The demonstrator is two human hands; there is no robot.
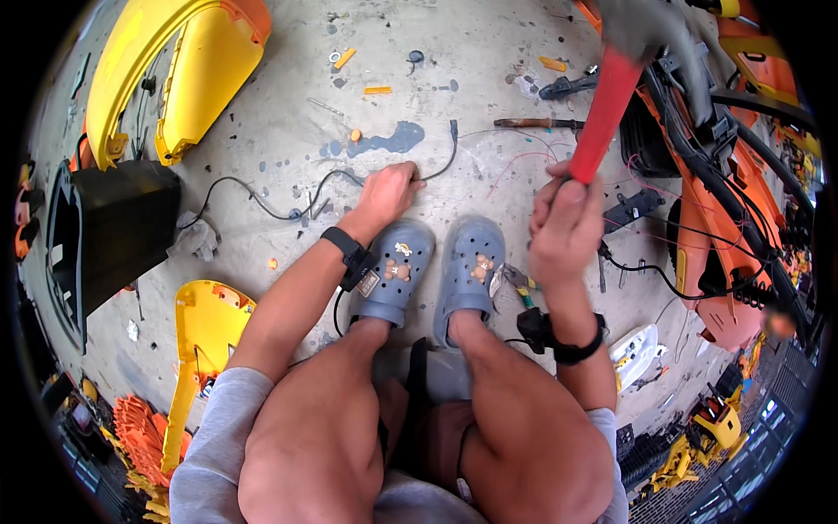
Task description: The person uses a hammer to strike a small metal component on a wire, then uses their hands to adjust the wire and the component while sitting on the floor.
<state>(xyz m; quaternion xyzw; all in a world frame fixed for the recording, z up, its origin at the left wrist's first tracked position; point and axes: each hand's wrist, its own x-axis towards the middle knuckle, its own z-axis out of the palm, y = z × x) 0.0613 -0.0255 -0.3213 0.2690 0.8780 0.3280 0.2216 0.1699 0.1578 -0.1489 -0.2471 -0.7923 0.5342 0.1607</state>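
Note:
My left hand (391,188) rests low over the floor beyond my left foot, fingers curled on a thin black cable (449,157) that winds across the concrete and ends in a small connector (454,129). Whether something small lies under the fingertips is hidden. My right hand (563,223) grips the red handle (602,118) of a hammer, held up at the right with its blurred metal head (637,26) at the top of the view. Thin red wires (515,157) and a long rusty tool (528,123) lie nearby. Green-handled pliers (524,293) sit beside my right foot.
Yellow panels (201,79) and a black housing (122,236) stand at left, above another yellow panel (201,319). Orange and black machine parts (711,218) fill the right. Small scraps dot the concrete floor (305,105). A white part (633,354) lies at lower right.

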